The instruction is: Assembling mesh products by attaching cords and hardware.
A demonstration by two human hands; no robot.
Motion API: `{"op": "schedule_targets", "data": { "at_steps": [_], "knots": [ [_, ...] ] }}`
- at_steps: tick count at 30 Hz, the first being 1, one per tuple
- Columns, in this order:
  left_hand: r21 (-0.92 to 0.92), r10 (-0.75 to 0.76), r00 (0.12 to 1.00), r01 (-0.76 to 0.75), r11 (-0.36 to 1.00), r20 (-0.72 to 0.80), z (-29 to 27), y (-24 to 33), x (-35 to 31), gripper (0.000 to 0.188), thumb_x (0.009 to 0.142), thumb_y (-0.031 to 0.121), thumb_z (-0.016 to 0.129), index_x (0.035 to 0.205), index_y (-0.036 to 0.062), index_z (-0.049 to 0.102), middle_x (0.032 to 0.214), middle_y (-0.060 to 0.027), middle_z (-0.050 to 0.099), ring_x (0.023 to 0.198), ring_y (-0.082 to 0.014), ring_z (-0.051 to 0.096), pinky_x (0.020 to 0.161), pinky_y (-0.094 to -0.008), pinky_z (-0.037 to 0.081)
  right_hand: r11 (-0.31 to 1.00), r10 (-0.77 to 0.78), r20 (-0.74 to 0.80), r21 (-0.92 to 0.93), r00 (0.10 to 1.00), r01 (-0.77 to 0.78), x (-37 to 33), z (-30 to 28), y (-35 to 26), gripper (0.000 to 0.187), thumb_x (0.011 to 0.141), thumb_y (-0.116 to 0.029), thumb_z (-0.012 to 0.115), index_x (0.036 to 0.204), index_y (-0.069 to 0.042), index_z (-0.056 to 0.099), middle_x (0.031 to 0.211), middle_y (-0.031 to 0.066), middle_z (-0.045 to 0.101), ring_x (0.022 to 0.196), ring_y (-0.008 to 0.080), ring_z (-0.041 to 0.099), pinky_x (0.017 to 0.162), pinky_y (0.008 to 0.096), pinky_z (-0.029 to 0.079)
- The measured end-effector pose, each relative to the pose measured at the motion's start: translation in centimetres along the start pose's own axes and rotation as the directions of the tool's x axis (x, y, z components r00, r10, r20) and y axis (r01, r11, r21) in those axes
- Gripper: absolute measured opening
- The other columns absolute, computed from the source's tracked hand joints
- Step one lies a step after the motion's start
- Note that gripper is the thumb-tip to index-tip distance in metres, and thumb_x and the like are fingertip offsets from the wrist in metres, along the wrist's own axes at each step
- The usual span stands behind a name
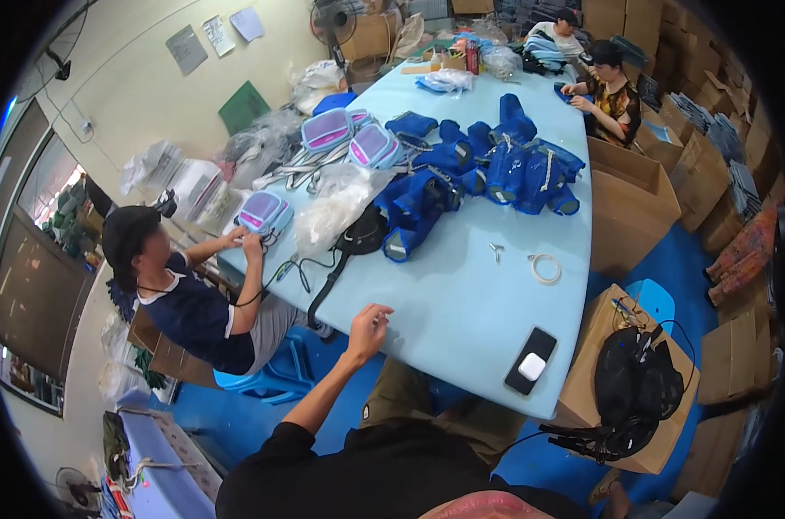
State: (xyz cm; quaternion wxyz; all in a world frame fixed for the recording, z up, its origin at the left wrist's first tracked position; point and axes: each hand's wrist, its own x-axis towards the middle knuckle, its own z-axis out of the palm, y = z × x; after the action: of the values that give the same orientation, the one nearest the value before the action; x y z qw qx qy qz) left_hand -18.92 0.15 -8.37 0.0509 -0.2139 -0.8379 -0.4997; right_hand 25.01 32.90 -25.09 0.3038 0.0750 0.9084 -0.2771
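My left hand is raised just over the near edge of the light-blue table. Its fingers are loosely bent and a little apart, with nothing visible in them. My right hand is out of view. Nearest beyond my left hand are a black strap and a black pouch. Farther back lies a heap of blue fabric bags with grey ends and pale cords. Toward the right front corner, a white case rests on a black phone.
A co-worker at the left handles a light-blue and pink bag. Two more people sit far right. A coiled white cable and small metal piece lie on the table. At right, a black backpack sits on a cardboard box.
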Motion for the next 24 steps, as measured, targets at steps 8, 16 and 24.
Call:
{"op": "schedule_targets", "data": {
  "at_steps": [8,16,24],
  "knots": [
    [-0.023,-0.029,0.993,0.027,0.999,-0.118,1.4,-0.7,4.5,0.020,0.092,-0.007,0.059,0.103,0.0035,0.073,0.103,-0.0116,0.070,0.084,-0.0243,0.070,0.069,-0.0335,0.057,0.999,0.036,0.095,-0.031,0.995,-0.033,-5.0,0.6,0.2,0.033,0.097,-0.035,0.063,0.109,-0.006,0.073,0.105,0.0232,0.072,0.098,0.0435,0.069,0.084,0.0544,0.054],
    [-0.118,-0.116,0.969,0.092,0.989,-0.219,6.4,-0.8,7.9,0.036,0.090,0.003,0.067,0.124,0.0119,0.073,0.140,-0.0183,0.056,0.092,-0.0258,0.070,0.085,-0.0387,0.057,0.998,0.064,0.128,-0.026,0.990,-0.061,-7.2,0.7,0.1,0.033,0.097,-0.035,0.063,0.111,-0.006,0.073,0.107,0.0231,0.072,0.100,0.0433,0.069,0.085,0.0545,0.054],
    [0.251,-0.210,0.978,0.201,0.947,0.010,7.7,-2.9,13.8,0.040,0.092,0.020,0.068,0.132,0.0134,0.071,0.153,-0.0200,0.049,0.105,-0.0368,0.070,0.093,-0.0436,0.055,0.999,0.043,0.158,-0.011,0.987,-0.041,-6.6,0.3,-1.1,0.034,0.097,-0.035,0.063,0.113,-0.007,0.072,0.109,0.0231,0.072,0.102,0.0431,0.068,0.086,0.0545,0.054]
  ]
}}
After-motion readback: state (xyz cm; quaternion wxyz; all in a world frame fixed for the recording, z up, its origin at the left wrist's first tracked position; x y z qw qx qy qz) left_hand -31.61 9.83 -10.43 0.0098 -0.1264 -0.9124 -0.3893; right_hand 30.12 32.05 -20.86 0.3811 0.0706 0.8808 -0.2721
